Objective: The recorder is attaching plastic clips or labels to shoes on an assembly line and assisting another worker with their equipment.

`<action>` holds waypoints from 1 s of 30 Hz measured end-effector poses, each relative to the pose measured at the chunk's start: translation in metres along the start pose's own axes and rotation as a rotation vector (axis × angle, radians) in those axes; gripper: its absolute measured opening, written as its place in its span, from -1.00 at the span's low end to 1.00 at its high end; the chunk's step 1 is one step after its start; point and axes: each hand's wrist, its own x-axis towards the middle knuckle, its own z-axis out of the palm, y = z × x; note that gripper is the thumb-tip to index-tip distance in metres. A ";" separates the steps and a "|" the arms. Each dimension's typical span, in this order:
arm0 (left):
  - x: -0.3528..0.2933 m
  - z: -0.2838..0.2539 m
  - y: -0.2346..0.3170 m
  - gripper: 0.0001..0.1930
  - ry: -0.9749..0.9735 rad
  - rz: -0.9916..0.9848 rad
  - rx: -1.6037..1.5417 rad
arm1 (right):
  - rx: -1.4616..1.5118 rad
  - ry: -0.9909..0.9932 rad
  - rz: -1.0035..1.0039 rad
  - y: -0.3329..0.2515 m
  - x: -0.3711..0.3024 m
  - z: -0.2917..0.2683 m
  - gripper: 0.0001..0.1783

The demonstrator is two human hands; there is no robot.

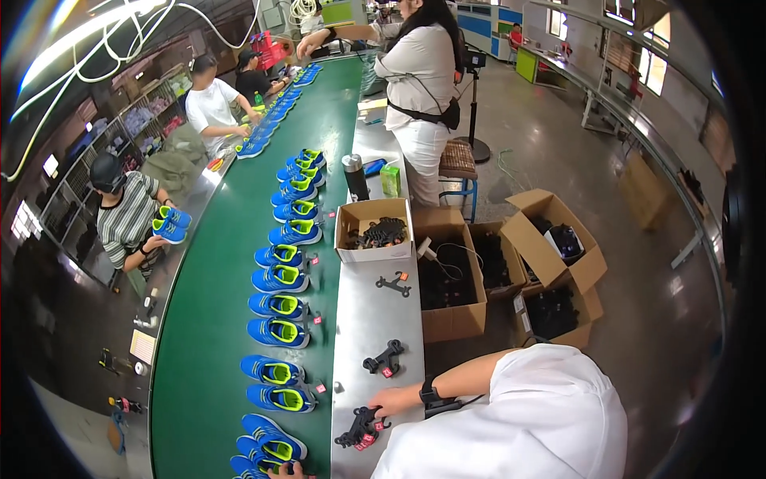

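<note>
At the bottom edge, my left hand (287, 472) is mostly cut off, its visible fingers closed at the heel of a blue sneaker (271, 437) with a lime-green lining. My right hand (388, 402), with a black band on the wrist, reaches onto the metal ledge (363, 319). Its fingers close on a bunch of black plastic shoe hangers (357, 429) with red tags. Just beyond lies another small group of black hangers (384, 358), and farther off a single hanger (392, 284). Pairs of blue sneakers (279, 329) line the green belt (207, 319), some with a hanger beside them.
A white carton (373, 254) of hangers, a dark flask (354, 177) and a green box (390, 181) stand on the ledge. Open cartons (452, 322) sit on the floor at right. Co-workers line the belt's left side; one (128, 209) holds sneakers. Another (423, 88) stands ahead.
</note>
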 end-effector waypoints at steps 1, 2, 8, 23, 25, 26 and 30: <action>0.000 0.002 0.001 -0.46 0.005 0.005 0.003 | -0.020 0.021 -0.045 0.001 -0.001 0.000 -0.76; 0.000 0.005 0.001 -0.47 -0.002 -0.005 -0.046 | -0.028 0.014 -0.024 0.002 -0.002 0.000 -0.77; 0.007 0.002 -0.019 -0.60 -0.051 0.397 0.032 | 0.016 -0.010 0.009 -0.004 -0.006 0.002 -0.78; -0.098 -0.008 0.132 -0.65 -0.402 0.624 -1.226 | 0.550 -0.069 -0.228 -0.081 -0.030 -0.022 -0.74; -0.115 -0.014 0.146 -0.60 -0.404 0.776 -1.104 | 0.544 -0.133 -0.189 -0.098 -0.032 -0.028 -0.74; -0.118 -0.017 0.155 -0.59 -0.515 0.574 -1.256 | 0.595 -0.237 -0.141 -0.103 -0.033 -0.033 -0.73; -0.129 -0.037 0.181 -0.66 -0.372 0.535 -1.139 | 0.361 -0.084 -0.246 -0.106 -0.035 -0.053 -0.68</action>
